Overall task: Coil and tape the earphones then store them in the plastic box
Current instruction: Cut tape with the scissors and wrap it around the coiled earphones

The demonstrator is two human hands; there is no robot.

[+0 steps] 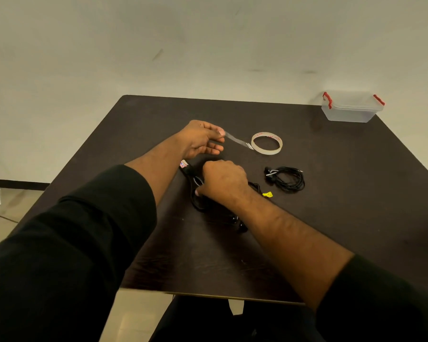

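- Plainly the black earphones (203, 201) under the right hand (223, 180) are light, limp and springy; that hand's curled fingers grip the bundle, best held where the loops cross.
- Just beyond it, the left hand (199, 141) pinches a clear tape strip (237, 139), thin and sticky, running to the tape roll (266, 142).
- Right of it lies a coiled second set (286, 178).
- Far beyond, at the dark matte surface (344, 193) corner, stands the translucent plastic box (351, 108) with red clips.

black earphones (286, 179), clear box (351, 108), red clasps (327, 99)
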